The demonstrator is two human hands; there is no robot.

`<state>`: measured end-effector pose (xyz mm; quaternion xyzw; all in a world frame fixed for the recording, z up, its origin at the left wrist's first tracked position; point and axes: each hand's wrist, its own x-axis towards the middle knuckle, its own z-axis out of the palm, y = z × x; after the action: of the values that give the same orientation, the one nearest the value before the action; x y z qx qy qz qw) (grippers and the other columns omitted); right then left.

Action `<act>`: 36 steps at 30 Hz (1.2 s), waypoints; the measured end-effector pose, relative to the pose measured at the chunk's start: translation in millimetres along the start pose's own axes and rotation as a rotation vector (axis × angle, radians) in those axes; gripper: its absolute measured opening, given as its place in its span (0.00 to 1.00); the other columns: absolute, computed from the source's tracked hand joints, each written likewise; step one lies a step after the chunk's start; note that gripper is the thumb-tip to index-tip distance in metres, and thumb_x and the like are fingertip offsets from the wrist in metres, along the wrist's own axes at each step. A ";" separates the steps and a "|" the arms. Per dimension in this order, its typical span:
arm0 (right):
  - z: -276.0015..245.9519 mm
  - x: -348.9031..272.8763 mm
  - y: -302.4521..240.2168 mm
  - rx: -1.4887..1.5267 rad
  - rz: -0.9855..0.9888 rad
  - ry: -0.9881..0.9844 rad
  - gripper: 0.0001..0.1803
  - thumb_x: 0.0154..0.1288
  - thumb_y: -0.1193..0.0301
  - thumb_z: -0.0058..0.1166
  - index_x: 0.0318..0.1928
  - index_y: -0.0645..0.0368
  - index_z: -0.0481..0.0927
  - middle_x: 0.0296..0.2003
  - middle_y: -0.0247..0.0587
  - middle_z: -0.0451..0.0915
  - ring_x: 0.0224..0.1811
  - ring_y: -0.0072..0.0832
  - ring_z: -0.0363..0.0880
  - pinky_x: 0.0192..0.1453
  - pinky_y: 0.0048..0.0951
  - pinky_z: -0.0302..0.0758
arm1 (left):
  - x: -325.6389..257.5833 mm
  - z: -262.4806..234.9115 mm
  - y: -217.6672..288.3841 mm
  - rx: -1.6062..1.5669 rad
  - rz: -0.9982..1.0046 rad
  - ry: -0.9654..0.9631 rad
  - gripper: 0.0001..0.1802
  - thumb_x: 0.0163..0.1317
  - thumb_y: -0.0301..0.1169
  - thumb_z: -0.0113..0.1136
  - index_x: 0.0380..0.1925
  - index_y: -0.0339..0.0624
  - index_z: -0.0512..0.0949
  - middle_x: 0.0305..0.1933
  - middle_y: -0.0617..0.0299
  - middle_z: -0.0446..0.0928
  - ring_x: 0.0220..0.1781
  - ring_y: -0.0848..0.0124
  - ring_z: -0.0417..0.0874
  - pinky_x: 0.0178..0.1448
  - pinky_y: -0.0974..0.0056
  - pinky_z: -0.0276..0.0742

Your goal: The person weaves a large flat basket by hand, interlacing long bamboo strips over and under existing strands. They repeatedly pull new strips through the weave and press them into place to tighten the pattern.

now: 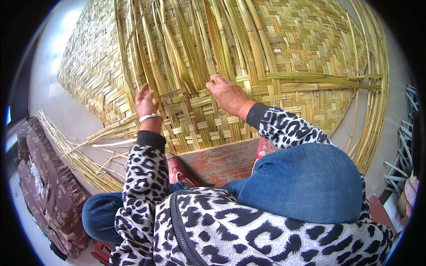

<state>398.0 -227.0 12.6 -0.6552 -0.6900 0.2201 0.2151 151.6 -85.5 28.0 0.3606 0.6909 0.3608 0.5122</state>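
Note:
A mat of yellow-green reed strips (202, 131) is being woven in front of me, its near part checkered with crossing strips. Long loose reed strips (188, 48) run away from me over the woven surface. My left hand (146, 104), with a pale bracelet at the wrist, hovers by the strips at the mat's left; its fingers are bent and slightly blurred, so its grip is unclear. To the right, my right hand (228, 95) rests low over the weave, fingers closed in a pinch on a reed strip at the row where the loose strips rise.
A wooden board (217, 162) lies at the mat's near edge, between my red shoes. Loose thin reeds (84, 155) spread on the floor at left, beside a brown patterned cloth (51, 186). Long reeds (377, 106) curve along the right. Grey-blue slats (404, 142) stand at the far right.

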 end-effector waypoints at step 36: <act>-39.6 109.6 -81.1 -0.160 -0.081 -0.715 0.16 0.70 0.72 0.51 0.54 0.67 0.77 0.45 0.52 0.81 0.51 0.41 0.81 0.62 0.39 0.78 | 174.2 -366.8 5.7 -0.297 -0.242 0.315 0.15 0.74 0.32 0.48 0.56 0.37 0.71 0.54 0.51 0.82 0.51 0.59 0.86 0.48 0.55 0.86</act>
<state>350.2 -120.2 93.1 -0.5235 -0.7620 0.3720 -0.0830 -240.2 21.1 33.8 0.1356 0.7398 0.4460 0.4852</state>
